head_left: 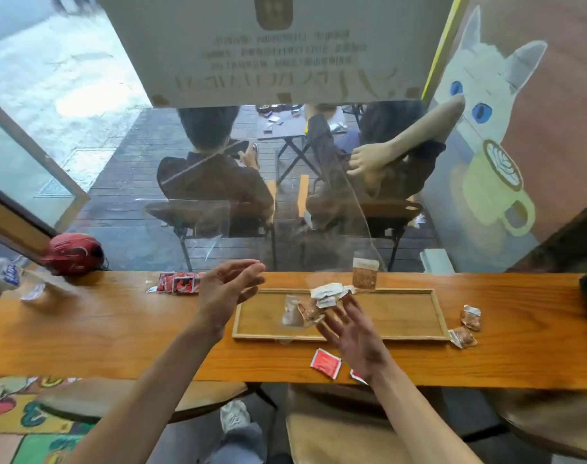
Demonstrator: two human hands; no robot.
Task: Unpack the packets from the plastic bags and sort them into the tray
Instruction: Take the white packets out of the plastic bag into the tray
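Both hands are up over the wooden counter (101, 329), and neither one has hold of anything as far as I can see. The left hand (226, 291) hovers with fingers loosely spread and a bit curled, palm turned toward the right. The right hand (354, 329) is flat-ish, fingers straight and fanned, reaching over the near rim of the tray (402, 337).

Right at the right hand's fingertips there's a small heap of brown and white packets (313, 304) inside the tray, some looking blurred, so I can't tell if they're lying still or touching the fingers. Something clear and filmy (285, 339) sits around that heap, probably a plastic bag, hard to make out.

Just beyond the left hand, a clump of red packets (178, 283) lies on the counter. Just left of the right wrist is one red packet (325, 362), and another red one (358, 376) peeks out under the wrist. Well off to the right of the right hand, past the tray's end, are two brown packets (466, 326).

Beyond the right hand, behind the tray, a cup with a brown drink (364, 274) stands against the window. Far left of the left hand: a red helmet (73, 253) and crumpled clear plastic (7, 276).
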